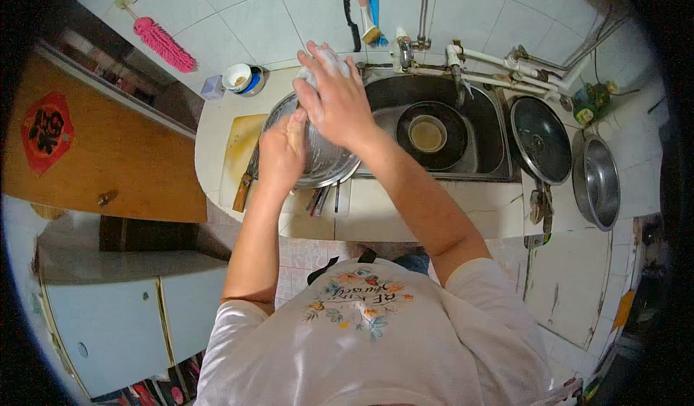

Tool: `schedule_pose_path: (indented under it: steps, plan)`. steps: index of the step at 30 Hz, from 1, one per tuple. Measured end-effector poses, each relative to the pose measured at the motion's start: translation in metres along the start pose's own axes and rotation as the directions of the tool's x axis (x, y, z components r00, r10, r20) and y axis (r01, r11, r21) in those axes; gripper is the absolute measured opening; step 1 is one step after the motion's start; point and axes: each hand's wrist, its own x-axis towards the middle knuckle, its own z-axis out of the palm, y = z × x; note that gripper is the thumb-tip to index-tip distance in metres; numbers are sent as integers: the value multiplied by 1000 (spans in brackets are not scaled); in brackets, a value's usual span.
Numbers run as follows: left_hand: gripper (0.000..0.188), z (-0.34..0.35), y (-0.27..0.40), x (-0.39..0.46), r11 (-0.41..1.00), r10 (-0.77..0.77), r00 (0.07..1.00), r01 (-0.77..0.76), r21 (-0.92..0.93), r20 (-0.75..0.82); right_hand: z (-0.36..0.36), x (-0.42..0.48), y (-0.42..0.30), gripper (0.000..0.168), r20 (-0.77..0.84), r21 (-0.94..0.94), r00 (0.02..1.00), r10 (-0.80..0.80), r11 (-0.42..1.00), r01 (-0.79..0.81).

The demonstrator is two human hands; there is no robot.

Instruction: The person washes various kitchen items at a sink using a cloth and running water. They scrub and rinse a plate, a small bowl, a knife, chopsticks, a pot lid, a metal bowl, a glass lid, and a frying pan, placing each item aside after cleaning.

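Observation:
My left hand (282, 151) is closed around a tan handle (295, 133), its thumb lying along the top. Just above and to the right, my right hand (336, 100) is spread, its fingers coated in white foam (332, 62). Whatever lies under those fingers is mostly hidden. Both hands are over a round metal basin (331, 173) with soapy streaks inside. Left of the basin, a knife with a wooden handle (242, 193) lies on a yellowish cutting board (238, 135). Several chopsticks (320, 201) stick out from below the basin's near rim.
The dark sink (488, 135) holds a black pan (404, 138) with a small bowl (427, 134) in it. A lidded pan (541, 139) and metal basin (596, 181) stand to the right. Small bowls (237, 76) sit at back left. Brushes (368, 16), faucet and pipes line the wall.

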Motion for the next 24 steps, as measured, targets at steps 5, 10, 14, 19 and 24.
schedule_pose_path:
  steps: [5, 10, 14, 19, 24]
  plan:
    - [35, -33, -6, 9, 987, -2, 985, 29, -157, 171, -2, 38, 72, 40, 407, 562, 890, 206, 712, -421]
    - [54, -32, -3, 26, 560, -301, 953, 211, -801, 41, 3, -13, 76, 38, 312, 883, 787, 532, 143, -447]
    - [47, 18, -29, 22, 871, -223, 914, 30, -491, -339, 53, -30, 40, 41, 537, 826, 573, 619, -525, -207]
    - [24, 37, -20, 19, 868, 438, 896, -444, 225, 76, 69, -61, 24, 34, 494, 526, 860, 128, -832, -178]
    - [27, 21, -43, 24, 655, 499, 747, -657, 373, 439, 23, -30, 14, 38, 611, 791, 362, 704, -517, -328]
